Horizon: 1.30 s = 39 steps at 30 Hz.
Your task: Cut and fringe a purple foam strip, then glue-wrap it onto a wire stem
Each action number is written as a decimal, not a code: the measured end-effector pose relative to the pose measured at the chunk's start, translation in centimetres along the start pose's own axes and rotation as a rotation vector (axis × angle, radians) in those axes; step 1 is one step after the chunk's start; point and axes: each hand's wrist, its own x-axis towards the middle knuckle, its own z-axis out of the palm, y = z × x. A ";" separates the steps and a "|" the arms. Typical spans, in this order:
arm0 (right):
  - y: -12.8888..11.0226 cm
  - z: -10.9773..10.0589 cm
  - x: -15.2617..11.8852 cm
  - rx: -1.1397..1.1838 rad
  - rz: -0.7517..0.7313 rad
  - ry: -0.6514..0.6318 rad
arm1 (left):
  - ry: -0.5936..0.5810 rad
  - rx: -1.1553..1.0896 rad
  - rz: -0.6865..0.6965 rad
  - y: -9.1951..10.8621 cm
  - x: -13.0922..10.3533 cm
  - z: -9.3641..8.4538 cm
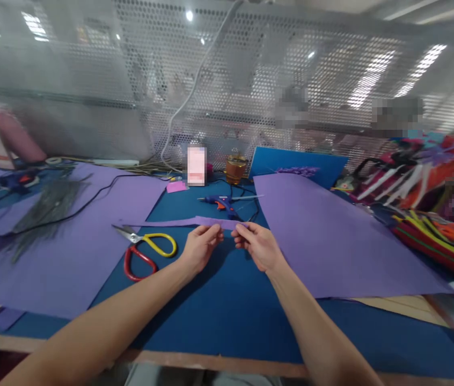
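A long narrow purple paper strip [170, 222] stretches from the left toward the middle of the blue mat [227, 300]. My left hand [199, 247] pinches the strip near its right end. My right hand [257, 245] pinches the same end just beside it, fingertips almost touching. Scissors with one yellow and one red handle [146, 251] lie on the mat just left of my left hand. A blue hot glue gun [221, 202] lies behind my hands, with its cord running back.
Large purple sheets lie at left [50, 252] and right [331, 241]. A blue board [297, 163] leans at the back by an amber jar [235, 168]. Coloured pipe cleaners [440, 225] pile at right. Dark feathery stems [48, 206] and a black cable lie at left. A perforated screen stands behind.
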 end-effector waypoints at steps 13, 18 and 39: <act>0.0 -0.5 -0.3 -0.162 -0.011 0.077 | 0.016 -0.008 -0.002 0.9 -0.2 -1.2; 0.3 -1.2 0.4 -0.287 -0.128 0.159 | -0.303 0.888 0.037 3.7 0.7 -1.8; -0.2 0.3 -1.0 -0.155 -0.271 -0.041 | -0.374 1.645 0.814 3.1 -0.8 0.8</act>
